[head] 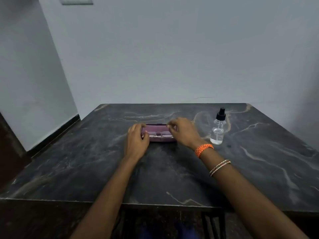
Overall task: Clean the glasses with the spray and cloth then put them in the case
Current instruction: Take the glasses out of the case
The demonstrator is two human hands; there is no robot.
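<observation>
A purple glasses case (158, 131) lies open near the middle of the dark marble table (86, 161). Thin-rimmed glasses (159, 134) rest inside it. My left hand (137, 140) has its fingers curled round the case's left end. My right hand (183, 131) hovers over the right end with curled fingers, and whether it touches the case or the glasses cannot be made out. A clear spray bottle (217, 131) with a black nozzle stands upright to the right of the case. No cloth is visible.
The table stands against a pale wall at the back. A gap with a dark skirting runs along its left side. Orange thread and thin bangles (219, 167) circle my right wrist. The table's front edge (155, 203) is close to me.
</observation>
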